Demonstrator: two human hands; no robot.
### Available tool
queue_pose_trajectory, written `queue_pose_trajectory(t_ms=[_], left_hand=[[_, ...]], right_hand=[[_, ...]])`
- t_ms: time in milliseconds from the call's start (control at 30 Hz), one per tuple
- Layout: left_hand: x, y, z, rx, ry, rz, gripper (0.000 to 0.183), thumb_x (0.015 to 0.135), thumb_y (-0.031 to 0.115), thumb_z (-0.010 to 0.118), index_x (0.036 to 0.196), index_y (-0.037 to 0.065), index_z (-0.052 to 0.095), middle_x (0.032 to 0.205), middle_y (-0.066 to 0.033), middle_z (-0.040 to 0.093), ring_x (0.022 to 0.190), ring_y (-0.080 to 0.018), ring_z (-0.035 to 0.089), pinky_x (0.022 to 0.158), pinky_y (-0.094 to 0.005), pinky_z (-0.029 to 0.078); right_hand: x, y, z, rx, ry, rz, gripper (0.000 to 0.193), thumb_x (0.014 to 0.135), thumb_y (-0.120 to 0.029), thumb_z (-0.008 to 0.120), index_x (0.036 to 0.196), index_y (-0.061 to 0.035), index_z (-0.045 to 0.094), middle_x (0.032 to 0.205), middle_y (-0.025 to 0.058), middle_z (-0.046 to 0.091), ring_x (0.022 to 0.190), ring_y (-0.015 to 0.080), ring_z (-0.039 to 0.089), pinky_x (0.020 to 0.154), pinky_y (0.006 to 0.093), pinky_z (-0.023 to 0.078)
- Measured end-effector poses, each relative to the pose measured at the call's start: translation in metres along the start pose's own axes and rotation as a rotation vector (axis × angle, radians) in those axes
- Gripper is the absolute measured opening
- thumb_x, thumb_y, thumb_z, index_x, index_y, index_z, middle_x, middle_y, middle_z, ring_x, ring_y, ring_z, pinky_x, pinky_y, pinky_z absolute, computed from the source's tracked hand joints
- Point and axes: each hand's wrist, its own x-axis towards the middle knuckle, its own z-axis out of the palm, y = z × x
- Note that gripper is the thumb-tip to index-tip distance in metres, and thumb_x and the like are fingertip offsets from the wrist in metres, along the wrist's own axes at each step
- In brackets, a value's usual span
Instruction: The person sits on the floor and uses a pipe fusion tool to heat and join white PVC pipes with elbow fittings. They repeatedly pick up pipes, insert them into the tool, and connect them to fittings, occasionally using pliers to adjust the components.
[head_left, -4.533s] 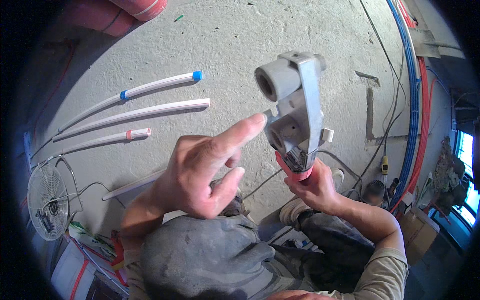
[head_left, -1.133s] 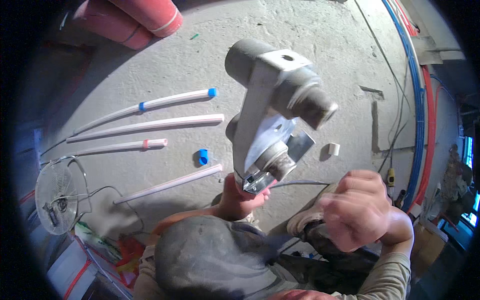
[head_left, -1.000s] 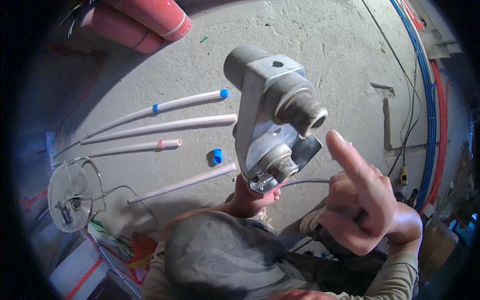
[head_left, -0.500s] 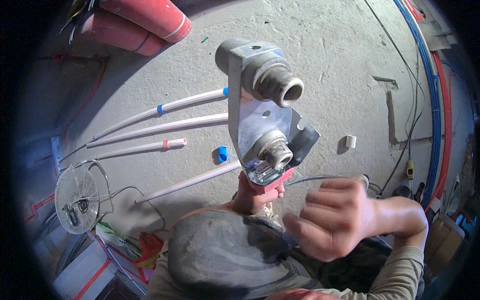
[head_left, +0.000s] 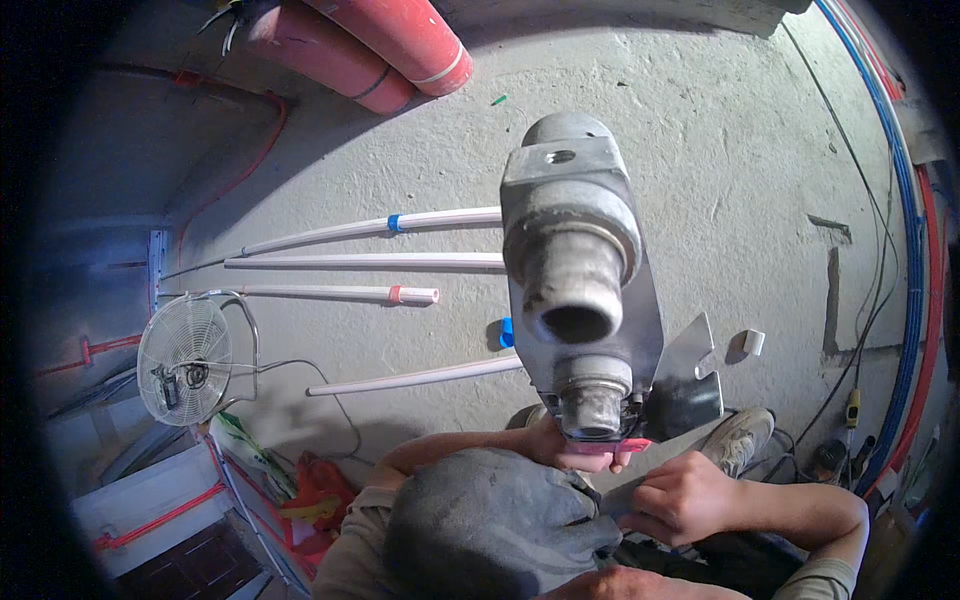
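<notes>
My left hand [head_left: 570, 447] is closed around the red handle at the lower end of a pipe fusion welder [head_left: 572, 262]. Its metal heating plate stands up in front of me and hides part of that hand. A large round heating socket [head_left: 575, 285] and a smaller one [head_left: 594, 398] stick out toward me. A bent metal stand [head_left: 688, 395] flares off to the right of the plate. To the right of the handle, apart from it, my right hand [head_left: 688, 498] is curled closed above my lap. Whatever its fingers may hold is hidden.
White pipes [head_left: 360, 262] lie on the concrete floor to the left, some with coloured bands. A blue fitting [head_left: 507, 332] and a white fitting [head_left: 754, 342] are nearby. A fan [head_left: 185, 360] stands far left, red cylinders [head_left: 345, 60] at the back. Cables [head_left: 915, 280] run along the right.
My view has shifted. The fusion welder has turned, its sockets now pointing more toward me and downward. My right hand has lowered slightly, still curled, and is less blurred.
</notes>
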Motion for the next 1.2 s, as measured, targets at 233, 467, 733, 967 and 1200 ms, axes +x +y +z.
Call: queue_pose_trajectory(t_ms=[233,467,733,967,1200], left_hand=[[0.015,0.047,0.035,0.007,-0.137,-0.028,0.026,0.090,-0.004,0.070,0.116,-0.002,0.063,0.099,-0.0121,0.072,0.091,-0.0217,0.070,0.082,-0.0361,0.058],[-0.004,0.045,0.035,0.065,-0.117,-0.002,0.023,0.089,-0.004,0.070,0.111,0.000,0.065,0.098,-0.0106,0.072,0.090,-0.0219,0.070,0.081,-0.0356,0.057],[0.001,0.049,0.041,0.220,-0.094,0.111,0.019,0.087,-0.004,0.071,0.105,0.001,0.068,0.096,-0.0090,0.072,0.088,-0.0222,0.070,0.080,-0.0349,0.056],[0.012,0.088,0.093,1.109,0.143,0.765,0.016,0.087,-0.003,0.071,0.102,-0.003,0.068,0.099,-0.0126,0.070,0.092,-0.0281,0.071,0.080,-0.0345,0.054],[0.016,0.080,0.060,1.815,-0.010,0.771,0.028,0.083,-0.004,0.080,0.107,0.000,0.066,0.095,-0.0069,0.069,0.086,-0.0148,0.066,0.071,-0.0310,0.053]], right_hand=[[0.000,0.013,0.005,-0.068,-0.006,0.189,0.027,0.091,-0.030,0.072,0.087,-0.0066,0.060,0.060,0.0106,0.056,0.057,0.0332,0.063,0.050,0.0472,0.049],[0.010,0.015,0.012,-0.065,-0.022,0.157,0.025,0.091,-0.029,0.072,0.091,-0.0063,0.062,0.061,0.0102,0.059,0.058,0.0313,0.065,0.050,0.0457,0.051],[0.010,0.006,0.010,-0.026,-0.044,0.218,0.024,0.092,-0.027,0.070,0.099,-0.0050,0.064,0.068,0.0106,0.062,0.064,0.0330,0.067,0.054,0.0463,0.052],[0.017,0.027,0.031,-0.091,0.011,0.195,0.024,0.089,-0.023,0.074,0.082,-0.0059,0.060,0.071,0.0140,0.061,0.069,0.0360,0.066,0.061,0.0472,0.052],[0.015,0.025,0.034,-0.024,-0.002,0.227,0.025,0.094,-0.029,0.065,0.094,-0.0052,0.057,0.075,0.0178,0.063,0.074,0.0410,0.067,0.064,0.0539,0.052]])
